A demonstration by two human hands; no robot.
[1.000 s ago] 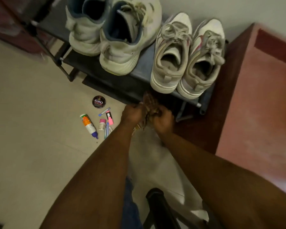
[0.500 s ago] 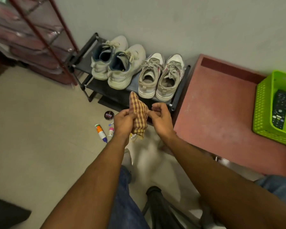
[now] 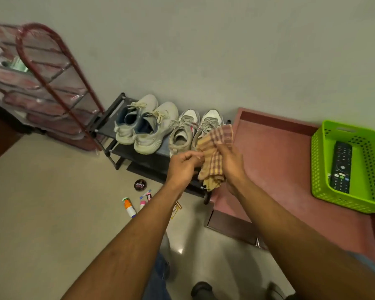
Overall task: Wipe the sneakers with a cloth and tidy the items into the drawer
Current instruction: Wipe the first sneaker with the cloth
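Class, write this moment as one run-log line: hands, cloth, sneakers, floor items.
hands: left hand and right hand hold cloth | sneakers: on rack, not touched | floor items: not tidied

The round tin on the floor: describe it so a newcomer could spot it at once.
Start at the black shoe rack against the wall, then look at the floor in front of it. The small dark round tin lies flat there, nearest the rack; the other loose items below it are long tubes and sticks.

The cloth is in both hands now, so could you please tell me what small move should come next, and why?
Probably lower the cloth onto the nearest sneaker: both the left hand and right hand grip it just in front of that shoe.
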